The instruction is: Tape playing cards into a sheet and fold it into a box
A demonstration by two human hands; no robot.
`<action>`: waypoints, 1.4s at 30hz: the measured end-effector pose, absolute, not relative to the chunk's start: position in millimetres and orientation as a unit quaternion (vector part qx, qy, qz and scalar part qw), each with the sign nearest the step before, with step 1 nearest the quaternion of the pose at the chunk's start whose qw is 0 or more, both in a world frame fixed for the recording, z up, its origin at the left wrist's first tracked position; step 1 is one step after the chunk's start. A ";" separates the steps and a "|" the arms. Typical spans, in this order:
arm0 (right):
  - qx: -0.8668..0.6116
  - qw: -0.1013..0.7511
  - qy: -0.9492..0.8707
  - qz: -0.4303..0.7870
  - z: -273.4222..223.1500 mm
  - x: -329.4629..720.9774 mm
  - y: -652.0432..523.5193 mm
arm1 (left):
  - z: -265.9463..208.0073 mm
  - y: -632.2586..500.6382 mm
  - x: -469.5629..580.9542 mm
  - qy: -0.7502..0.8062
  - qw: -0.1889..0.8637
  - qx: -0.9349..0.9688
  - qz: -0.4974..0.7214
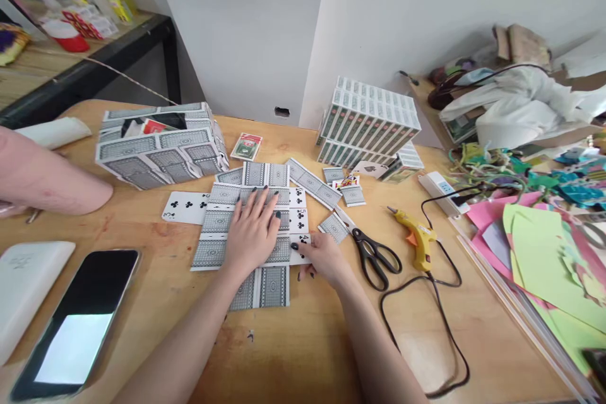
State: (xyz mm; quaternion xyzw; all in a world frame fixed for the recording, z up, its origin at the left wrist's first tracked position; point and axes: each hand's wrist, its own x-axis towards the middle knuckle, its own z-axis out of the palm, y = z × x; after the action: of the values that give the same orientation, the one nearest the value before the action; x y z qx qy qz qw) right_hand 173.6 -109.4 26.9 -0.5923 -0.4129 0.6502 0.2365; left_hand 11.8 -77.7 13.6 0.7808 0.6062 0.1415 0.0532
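A panel of grey-backed playing cards (pixel 218 221), laid face down in rows, lies before me on the table. My left hand (pixel 253 230) rests flat on it, fingers stretched out. At the panel's right edge, my right hand (pixel 326 257) closes thumb and fingers on the end of a four of clubs (pixel 298 255). Part of that playing card is hidden under the panel. Above it a five of clubs (pixel 298 219) and a six (pixel 297 196) also stick out. On the left side a three of clubs (pixel 184 206) juts out. Scissors (pixel 376 259) lie right of my right hand.
A box covered in cards (pixel 161 145) stands at the back left. Stacked card packs (pixel 372 117) rise at the back right. A yellow glue gun (pixel 419 237) trails its cable on the right. A phone (pixel 76 322) lies at the left, coloured paper (pixel 552 259) far right.
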 end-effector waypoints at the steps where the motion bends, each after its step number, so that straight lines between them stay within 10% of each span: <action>1: -0.590 0.231 -0.408 0.657 28.2 176.4 -110.0 | 14.1 -77.9 11.7 0.607 0.051 0.781 0.138; 42: -0.668 0.111 -0.428 0.599 37.9 171.5 -106.8 | 12.6 -74.4 11.9 0.617 0.058 0.775 0.128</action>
State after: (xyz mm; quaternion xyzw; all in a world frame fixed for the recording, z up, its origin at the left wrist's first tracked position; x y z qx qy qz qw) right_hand 171.5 -106.8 37.9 -0.6678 -0.4283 0.5986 0.1110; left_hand 11.9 -74.4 12.6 0.7748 0.6165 0.1276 0.0579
